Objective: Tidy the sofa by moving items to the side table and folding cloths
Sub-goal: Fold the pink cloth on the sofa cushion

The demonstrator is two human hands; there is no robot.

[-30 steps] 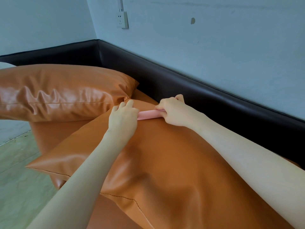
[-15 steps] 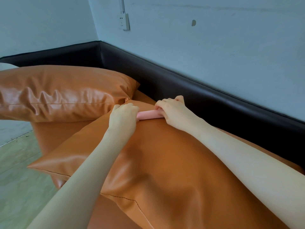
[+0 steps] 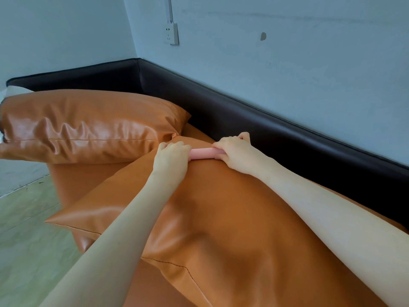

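Two bare hands meet at the far edge of a large orange leather cushion [image 3: 232, 218] that fills the lower middle of the head view. That near cushion lies on an orange leather sofa [image 3: 88, 180] with a low dark brown leather back [image 3: 276, 134] running along a pale blue-grey wall [image 3: 287, 52] and round the corner. A second orange leather cushion [image 3: 88, 125], wrinkled and shiny, rests at the sofa's far left end, its right corner touching the near cushion's top edge. Pale green wood-look floor [image 3: 24, 240] shows at lower left. A white wall socket [image 3: 171, 33] sits high on the wall above the corner.

Across the top edge of the near cushion lies a small pink roll of cloth [image 3: 201, 153], stretched sideways between both hands. The left hand [image 3: 171, 160] has its fingers curled over the roll's left end, its grip clamped on the cloth. The right hand [image 3: 236, 151] has fingers and thumb wrapped round the right end, equally clamped. Only the short middle stretch of the roll shows between them; its ends are hidden under the fingers.
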